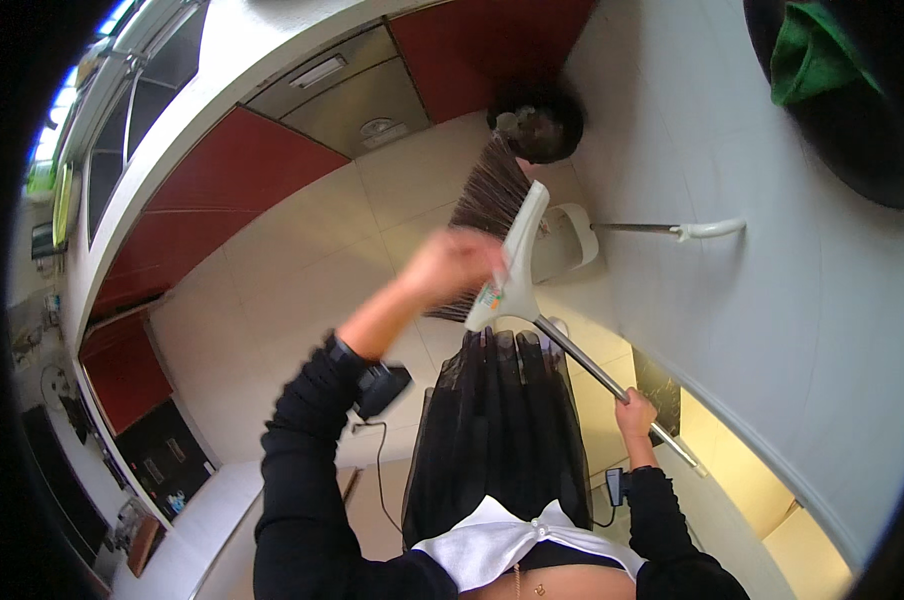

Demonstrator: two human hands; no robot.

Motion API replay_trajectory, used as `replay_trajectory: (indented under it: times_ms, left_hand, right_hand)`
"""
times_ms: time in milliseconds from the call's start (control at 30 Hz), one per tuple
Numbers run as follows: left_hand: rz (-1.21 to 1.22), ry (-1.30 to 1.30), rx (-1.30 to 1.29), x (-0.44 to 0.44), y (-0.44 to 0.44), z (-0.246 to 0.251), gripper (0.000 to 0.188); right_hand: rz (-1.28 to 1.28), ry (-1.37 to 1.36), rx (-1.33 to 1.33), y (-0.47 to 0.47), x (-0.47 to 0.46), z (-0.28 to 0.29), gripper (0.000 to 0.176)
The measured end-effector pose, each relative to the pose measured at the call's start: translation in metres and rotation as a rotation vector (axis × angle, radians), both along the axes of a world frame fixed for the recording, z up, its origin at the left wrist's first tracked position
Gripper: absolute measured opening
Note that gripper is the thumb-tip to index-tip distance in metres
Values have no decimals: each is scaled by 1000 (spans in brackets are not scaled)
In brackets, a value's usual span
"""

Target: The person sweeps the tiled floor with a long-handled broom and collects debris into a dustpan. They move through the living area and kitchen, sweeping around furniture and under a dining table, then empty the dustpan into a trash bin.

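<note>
A broom [523,262] with a white plastic head, dark bristles and a metal handle is lifted in front of me, bristles pointing to the upper left. My right hand [635,414] grips the handle near its end. At the broom head, my left hand [458,266] is blurred and overlaps the bristles; whether its fingers pinch anything cannot be told. Behind the broom head, a white dustpan [583,236] stands on the floor by the wall, its upright handle ending in a white grip. A black bin [545,127] holding some waste is just past the bristle tips.
Red cabinets [227,161] and a metal-fronted unit [354,97] line the left and far side under a white counter [219,67]. A pale wall [722,300] bounds the right. At the upper right, a green cloth [816,56] lies against a dark rounded object [857,142].
</note>
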State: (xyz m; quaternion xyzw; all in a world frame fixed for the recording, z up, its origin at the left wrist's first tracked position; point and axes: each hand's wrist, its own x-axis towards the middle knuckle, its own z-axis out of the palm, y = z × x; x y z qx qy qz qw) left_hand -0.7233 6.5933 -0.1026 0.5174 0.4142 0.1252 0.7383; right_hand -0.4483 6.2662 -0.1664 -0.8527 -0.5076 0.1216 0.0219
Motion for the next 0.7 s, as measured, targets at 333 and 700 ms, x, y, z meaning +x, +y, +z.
replay_trajectory:
  times_ms: [333, 700]
  left_hand:
    - [-357, 161, 423, 55, 163, 15, 52]
    - [-530, 266, 537, 117, 163, -12, 19]
  right_hand:
    - [-9, -84, 52, -14, 12, 17, 35]
    - [-74, -98, -22, -18, 15, 15, 34]
